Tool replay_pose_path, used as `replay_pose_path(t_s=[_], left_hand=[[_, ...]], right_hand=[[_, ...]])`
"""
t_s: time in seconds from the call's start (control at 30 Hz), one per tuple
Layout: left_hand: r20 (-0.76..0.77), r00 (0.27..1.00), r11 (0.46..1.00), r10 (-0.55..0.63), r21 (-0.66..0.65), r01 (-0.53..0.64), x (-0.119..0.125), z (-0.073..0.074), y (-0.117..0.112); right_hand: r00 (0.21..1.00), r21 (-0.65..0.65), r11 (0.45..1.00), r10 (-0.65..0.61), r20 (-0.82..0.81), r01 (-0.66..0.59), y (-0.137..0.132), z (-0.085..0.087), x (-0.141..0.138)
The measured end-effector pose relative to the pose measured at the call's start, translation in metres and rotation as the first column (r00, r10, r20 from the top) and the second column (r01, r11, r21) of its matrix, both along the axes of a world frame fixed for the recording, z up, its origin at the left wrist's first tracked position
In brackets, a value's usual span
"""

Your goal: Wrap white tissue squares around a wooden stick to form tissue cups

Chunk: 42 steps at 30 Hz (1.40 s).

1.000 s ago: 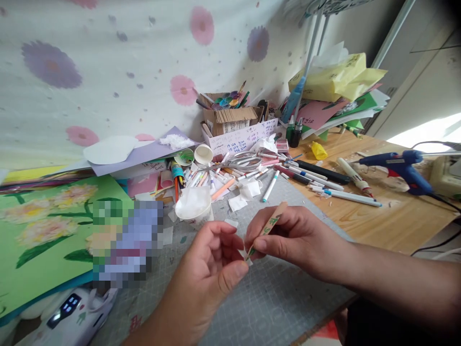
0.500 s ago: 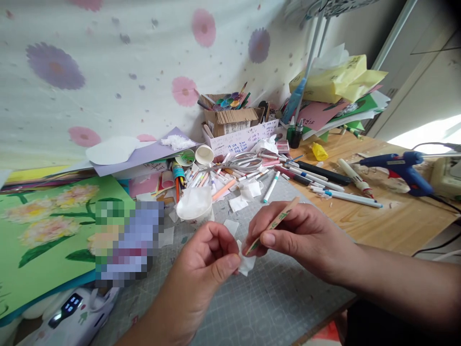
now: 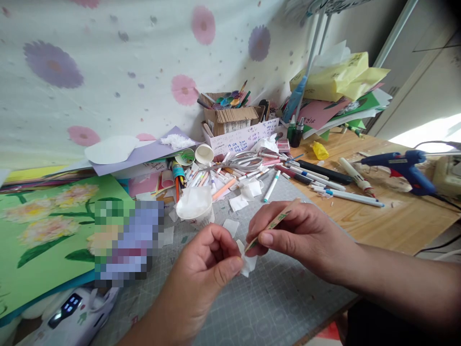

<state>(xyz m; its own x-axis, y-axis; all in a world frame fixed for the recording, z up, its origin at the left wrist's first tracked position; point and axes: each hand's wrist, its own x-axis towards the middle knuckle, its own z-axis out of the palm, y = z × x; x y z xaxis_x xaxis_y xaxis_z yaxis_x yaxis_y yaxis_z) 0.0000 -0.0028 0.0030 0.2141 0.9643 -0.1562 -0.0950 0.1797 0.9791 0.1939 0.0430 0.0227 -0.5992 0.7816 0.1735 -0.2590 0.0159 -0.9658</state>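
Observation:
My left hand pinches a small piece of thin white paper between thumb and fingers. In my right hand is a flat wooden stick with green print, held slantwise like a pen. Its lower tip meets the white paper beside my left fingertips. Both hands are above a grey cutting mat with a grid. Behind them stands a paper cup with white sheets on it, and more white paper squares lie nearby.
Several markers and scissors are heaped at the back, before a cardboard box. A blue glue gun rests on the right. To the left lie a green flower picture and a white device with a lit display.
The stick's lower tip has shifted slightly on the paper and its angle has turned a little. My left hand has moved slightly right; both grips stay the same.

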Motion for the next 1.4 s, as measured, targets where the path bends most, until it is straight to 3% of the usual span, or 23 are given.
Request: replay_pose_path(t_s=[0.47, 1.4], left_hand=[[-0.062, 0.998, 1.000, -0.002, -0.006, 0.001, 0.0002, 0.0007, -0.0006], [-0.010, 0.999, 0.999, -0.047, -0.019, 0.047, -0.0013, -0.0023, -0.0027]], right_hand=[[1.000, 0.017, 1.000, -0.008, 0.027, 0.007, -0.0005, -0.0004, 0.0020], [0.998, 0.028, 1.000, -0.013, 0.056, 0.011, -0.0006, -0.0003, 0.0033]])
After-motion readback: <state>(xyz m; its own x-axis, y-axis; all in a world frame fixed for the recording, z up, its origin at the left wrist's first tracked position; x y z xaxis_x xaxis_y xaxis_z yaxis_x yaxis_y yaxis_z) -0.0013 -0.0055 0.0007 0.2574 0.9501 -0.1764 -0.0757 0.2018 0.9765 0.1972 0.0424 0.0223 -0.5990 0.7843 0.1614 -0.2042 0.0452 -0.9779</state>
